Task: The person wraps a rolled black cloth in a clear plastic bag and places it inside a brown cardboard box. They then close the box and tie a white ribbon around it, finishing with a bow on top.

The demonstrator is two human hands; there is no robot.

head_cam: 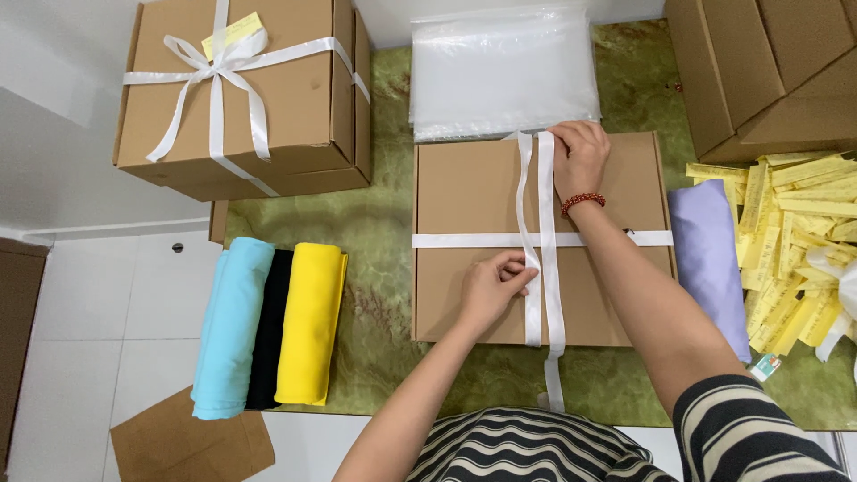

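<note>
My green marbled table (384,268) carries the flat cardboard box (464,268) at centre. Rolled cloths (268,326) lie at nine o'clock, yellow paper slips (803,241) at three.

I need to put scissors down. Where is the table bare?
Bare green table lies between the yellow cloth and the flat box. The right is crowded: purple cloth, yellow slips.

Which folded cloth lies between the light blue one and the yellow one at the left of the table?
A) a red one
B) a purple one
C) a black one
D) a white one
C: the black cloth is sandwiched between the light blue cloth and the yellow cloth; the purple cloth lies right of the flat box.
</note>
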